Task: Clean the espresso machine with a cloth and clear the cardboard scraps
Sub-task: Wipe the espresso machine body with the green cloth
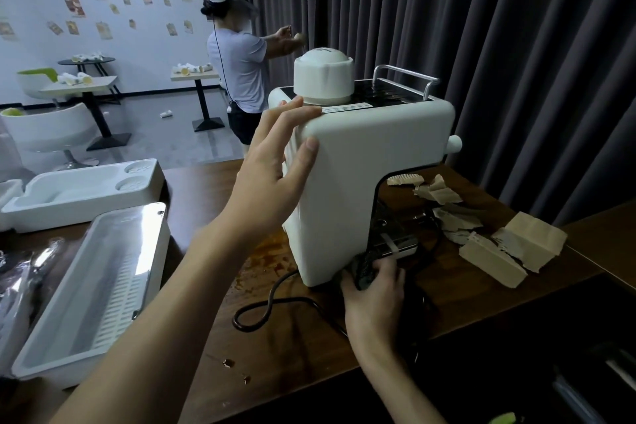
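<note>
White plastic espresso machine (371,165), upright, facing 3 o'clock; label (346,108) illegible. Left hand (275,165) splayed against it; right hand (377,286) clutching dark cloth (363,270).

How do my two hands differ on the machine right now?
The left hand sits high, fingers spread nearly straight against the upper corner of the espresso machine; the right hand is low at its base. The left holds nothing; the right curls round a dark cloth. Both are at the machine.
</note>
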{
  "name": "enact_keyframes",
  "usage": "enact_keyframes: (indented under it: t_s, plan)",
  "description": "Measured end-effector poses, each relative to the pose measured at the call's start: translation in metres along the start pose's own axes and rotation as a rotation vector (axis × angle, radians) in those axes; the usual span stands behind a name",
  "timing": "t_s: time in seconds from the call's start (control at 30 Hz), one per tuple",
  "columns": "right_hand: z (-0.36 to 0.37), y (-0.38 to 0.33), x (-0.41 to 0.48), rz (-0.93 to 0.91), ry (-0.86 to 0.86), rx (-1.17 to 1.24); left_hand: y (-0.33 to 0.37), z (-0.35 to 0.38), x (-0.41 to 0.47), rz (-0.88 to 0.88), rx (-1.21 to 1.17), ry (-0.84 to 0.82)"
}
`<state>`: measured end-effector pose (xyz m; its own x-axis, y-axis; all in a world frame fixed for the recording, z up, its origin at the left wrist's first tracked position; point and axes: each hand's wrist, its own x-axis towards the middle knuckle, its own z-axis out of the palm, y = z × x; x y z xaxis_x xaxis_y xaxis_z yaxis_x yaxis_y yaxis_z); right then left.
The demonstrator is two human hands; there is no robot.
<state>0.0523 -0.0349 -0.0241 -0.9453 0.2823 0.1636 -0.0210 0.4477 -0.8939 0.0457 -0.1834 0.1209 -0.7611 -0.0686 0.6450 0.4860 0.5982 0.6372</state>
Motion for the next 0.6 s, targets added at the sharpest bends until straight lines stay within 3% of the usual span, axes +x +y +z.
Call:
enact_keyframes:
  t_s: [0.47,0.6]
  plan:
    - [0.017,-0.002,-0.027,-0.26,-0.081,-0.077,0.001,-0.002,0.0,0.032,0.004,-0.014]
    - [0.005,-0.001,-0.01,-0.248,-0.006,0.063,0.005,-0.006,-0.001,0.044,-0.016,-0.022]
